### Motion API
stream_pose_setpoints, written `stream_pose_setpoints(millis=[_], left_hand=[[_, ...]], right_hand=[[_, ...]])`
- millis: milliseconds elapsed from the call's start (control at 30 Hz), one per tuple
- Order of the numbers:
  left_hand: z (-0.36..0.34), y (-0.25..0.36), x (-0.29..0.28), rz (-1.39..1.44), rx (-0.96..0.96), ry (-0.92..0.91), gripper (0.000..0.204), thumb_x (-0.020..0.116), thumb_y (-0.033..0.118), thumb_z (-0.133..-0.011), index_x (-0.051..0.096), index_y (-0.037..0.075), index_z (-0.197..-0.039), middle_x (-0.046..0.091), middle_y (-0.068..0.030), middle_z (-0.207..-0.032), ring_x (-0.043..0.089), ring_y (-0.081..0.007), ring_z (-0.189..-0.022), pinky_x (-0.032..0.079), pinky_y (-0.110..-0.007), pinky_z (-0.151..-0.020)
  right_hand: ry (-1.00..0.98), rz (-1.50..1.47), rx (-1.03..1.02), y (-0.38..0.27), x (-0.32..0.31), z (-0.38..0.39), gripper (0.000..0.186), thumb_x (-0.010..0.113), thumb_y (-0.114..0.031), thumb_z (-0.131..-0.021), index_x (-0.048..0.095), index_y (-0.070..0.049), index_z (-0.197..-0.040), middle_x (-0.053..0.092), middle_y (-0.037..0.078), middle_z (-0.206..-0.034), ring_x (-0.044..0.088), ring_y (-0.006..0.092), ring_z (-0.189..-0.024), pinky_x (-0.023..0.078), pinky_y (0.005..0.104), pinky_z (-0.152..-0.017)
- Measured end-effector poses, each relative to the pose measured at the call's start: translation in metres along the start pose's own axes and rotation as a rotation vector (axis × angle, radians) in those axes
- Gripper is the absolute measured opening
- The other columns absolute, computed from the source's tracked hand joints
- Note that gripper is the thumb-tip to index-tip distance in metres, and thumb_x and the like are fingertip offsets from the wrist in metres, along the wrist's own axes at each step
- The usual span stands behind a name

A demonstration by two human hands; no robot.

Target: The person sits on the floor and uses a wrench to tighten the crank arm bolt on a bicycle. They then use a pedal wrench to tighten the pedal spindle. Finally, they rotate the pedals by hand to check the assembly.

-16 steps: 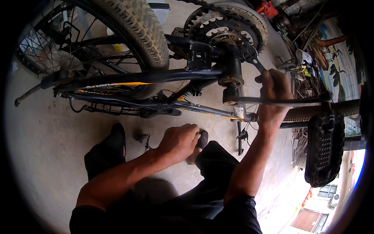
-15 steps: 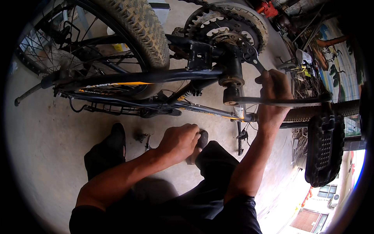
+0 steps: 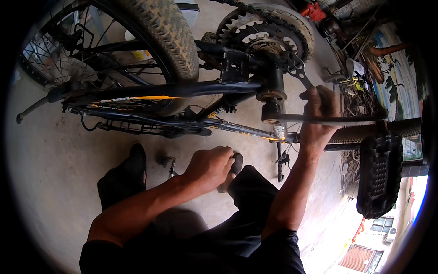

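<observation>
A black bicycle with orange markings (image 3: 137,97) fills the upper part of the view. My right hand (image 3: 322,109), closed round the handle of a flat metal wrench (image 3: 299,72) with holes in its head, is behind the crank arm (image 3: 337,119). The wrench head lies beside the bottom bracket shell (image 3: 273,75), near the chainrings (image 3: 267,39); whether it touches them I cannot tell. My left hand (image 3: 210,168) is closed in a loose fist above my right knee, and what it holds, if anything, is hidden.
The black pedal (image 3: 381,176) sticks out at the right. A muddy knobby tire (image 3: 164,36) stands at the upper left. On the concrete floor lies a small metal tool (image 3: 172,167) between my feet. A pile of sticks (image 3: 358,102) and clutter lines the right side.
My right hand has lowered slightly with the wrench, whose head now sits a little lower and farther right of the bottom bracket. My left hand has barely moved.
</observation>
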State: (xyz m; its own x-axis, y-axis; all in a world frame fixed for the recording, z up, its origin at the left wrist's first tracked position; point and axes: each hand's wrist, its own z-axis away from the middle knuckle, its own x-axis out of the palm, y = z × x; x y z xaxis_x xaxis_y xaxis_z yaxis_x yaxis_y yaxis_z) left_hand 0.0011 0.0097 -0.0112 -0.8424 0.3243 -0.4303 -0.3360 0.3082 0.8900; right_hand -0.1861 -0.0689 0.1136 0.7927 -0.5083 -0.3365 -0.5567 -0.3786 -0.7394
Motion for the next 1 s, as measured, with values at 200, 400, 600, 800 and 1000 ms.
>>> stream_pose_setpoints(millis=[200, 400, 600, 800, 1000], left_hand=[[-0.003, -0.001, 0.011, -0.027, 0.011, -0.024, 0.009, 0.062, 0.009, -0.084, 0.057, 0.002, -0.087, 0.061, -0.015, -0.08, 0.061, -0.036, -0.071, 0.048, -0.042, -0.061], [-0.004, 0.001, 0.021, -0.026, 0.01, -0.046, 0.009, 0.062, 0.009, -0.084, 0.056, 0.002, -0.087, 0.061, -0.0149, -0.079, 0.06, -0.0361, -0.07, 0.047, -0.043, -0.06], [-0.003, 0.002, 0.025, -0.018, 0.038, -0.047, 0.01, 0.063, 0.008, -0.084, 0.056, 0.002, -0.086, 0.06, -0.0148, -0.077, 0.06, -0.0362, -0.068, 0.047, -0.042, -0.059], [-0.004, -0.002, 0.018, -0.02, 0.036, -0.014, 0.01, 0.063, 0.008, -0.084, 0.055, 0.002, -0.085, 0.06, -0.015, -0.077, 0.06, -0.0357, -0.069, 0.047, -0.043, -0.06], [-0.004, -0.004, 0.019, -0.022, 0.031, -0.047, 0.01, 0.063, 0.008, -0.084, 0.055, 0.002, -0.085, 0.06, -0.0152, -0.078, 0.06, -0.0359, -0.069, 0.047, -0.043, -0.06]], right_hand=[[0.072, -0.046, 0.018, 0.011, 0.012, 0.012, 0.011, 0.063, -0.008, -0.092, 0.06, 0.003, -0.096, 0.064, 0.006, -0.074, 0.057, 0.007, -0.069, 0.044, 0.0192, -0.064], [0.12, -0.077, 0.021, 0.013, 0.021, 0.016, 0.013, 0.064, -0.008, -0.091, 0.06, 0.003, -0.096, 0.064, 0.006, -0.074, 0.057, 0.0084, -0.07, 0.044, 0.0202, -0.067], [0.089, 0.009, 0.036, 0.01, 0.018, 0.012, 0.013, 0.065, -0.008, -0.091, 0.06, 0.003, -0.096, 0.064, 0.005, -0.075, 0.057, 0.008, -0.071, 0.044, 0.02, -0.066], [0.024, -0.107, 0.102, 0.017, 0.004, 0.005, 0.013, 0.064, -0.011, -0.092, 0.061, 0.0, -0.096, 0.065, 0.003, -0.073, 0.053, 0.004, -0.066, 0.04, 0.0184, -0.058], [0.009, 0.004, -0.04, 0.021, 0.005, 0.002, 0.014, 0.065, -0.011, -0.091, 0.061, 0.002, -0.096, 0.065, 0.005, -0.074, 0.056, 0.0073, -0.068, 0.044, 0.0206, -0.062]])
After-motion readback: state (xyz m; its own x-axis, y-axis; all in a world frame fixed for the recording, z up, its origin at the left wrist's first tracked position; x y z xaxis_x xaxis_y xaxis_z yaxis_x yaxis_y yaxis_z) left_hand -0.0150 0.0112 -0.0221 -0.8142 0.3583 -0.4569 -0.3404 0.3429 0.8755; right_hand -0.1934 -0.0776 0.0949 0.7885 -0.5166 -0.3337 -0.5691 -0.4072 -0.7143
